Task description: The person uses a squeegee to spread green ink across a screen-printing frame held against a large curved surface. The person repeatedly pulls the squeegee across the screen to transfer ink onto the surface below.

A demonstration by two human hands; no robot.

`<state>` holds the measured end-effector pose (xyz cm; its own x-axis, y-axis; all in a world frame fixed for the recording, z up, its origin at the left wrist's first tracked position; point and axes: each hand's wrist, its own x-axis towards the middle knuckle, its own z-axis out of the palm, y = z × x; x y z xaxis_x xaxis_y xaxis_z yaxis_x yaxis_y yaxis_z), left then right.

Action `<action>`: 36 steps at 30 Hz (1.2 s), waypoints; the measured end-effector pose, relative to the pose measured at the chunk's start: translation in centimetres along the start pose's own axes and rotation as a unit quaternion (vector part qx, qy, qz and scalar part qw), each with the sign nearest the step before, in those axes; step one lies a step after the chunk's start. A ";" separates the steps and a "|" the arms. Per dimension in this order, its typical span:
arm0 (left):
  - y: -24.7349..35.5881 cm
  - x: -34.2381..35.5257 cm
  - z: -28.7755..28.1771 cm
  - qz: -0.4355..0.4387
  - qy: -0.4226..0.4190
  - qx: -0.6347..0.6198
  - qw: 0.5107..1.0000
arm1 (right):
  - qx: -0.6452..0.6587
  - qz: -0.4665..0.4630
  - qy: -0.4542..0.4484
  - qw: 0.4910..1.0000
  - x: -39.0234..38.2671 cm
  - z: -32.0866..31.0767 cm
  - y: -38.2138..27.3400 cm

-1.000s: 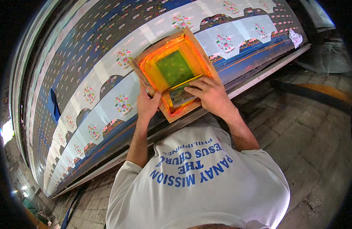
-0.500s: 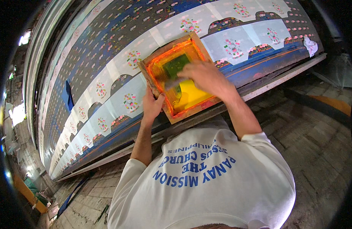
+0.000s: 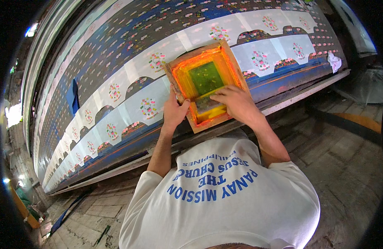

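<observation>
A wooden-framed printing screen, its inner border stained orange, lies tilted over the white fabric pieces on the long table. Its mesh has a dark green rectangle in the middle, with yellow ink toward the near side. My left hand is closed around the left side of the frame, thumb over the wood. Inside the frame, my right hand grips a squeegee lying across the mesh just below the green rectangle. My fingers hide its right end.
Rows of white fabric pieces with colourful printed motifs cover the dark, patterned long table. A blue cloth lies to the left, a crumpled pale rag near the right end. A rail runs along the near edge, above a block-paved floor.
My right hand has come nearer to me inside the frame, and the squeegee now lies at the near part of the mesh. The green rectangle is uncovered. My left hand still holds the frame.
</observation>
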<state>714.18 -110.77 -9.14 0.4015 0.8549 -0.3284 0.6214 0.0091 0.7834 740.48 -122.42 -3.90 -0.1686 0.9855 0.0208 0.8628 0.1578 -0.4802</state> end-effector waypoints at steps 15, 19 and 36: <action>-0.9 0.6 0.0 0.002 -0.026 0.013 1.000 | -0.007 0.017 -0.045 0.999 12.5 -0.8 4.3; -1.9 0.3 0.2 -0.002 -0.015 -0.016 1.000 | -0.006 0.026 -0.056 0.998 7.1 0.0 2.4; 1.6 1.3 3.9 0.055 0.038 -0.039 0.997 | -0.004 -0.002 0.030 1.000 -3.2 -2.5 3.0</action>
<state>718.29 -111.72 -10.40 0.4101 0.8901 -0.1990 0.5209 -0.0494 0.8522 744.78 -124.90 -3.20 -0.1425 0.9869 0.0751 0.8666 0.1610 -0.4724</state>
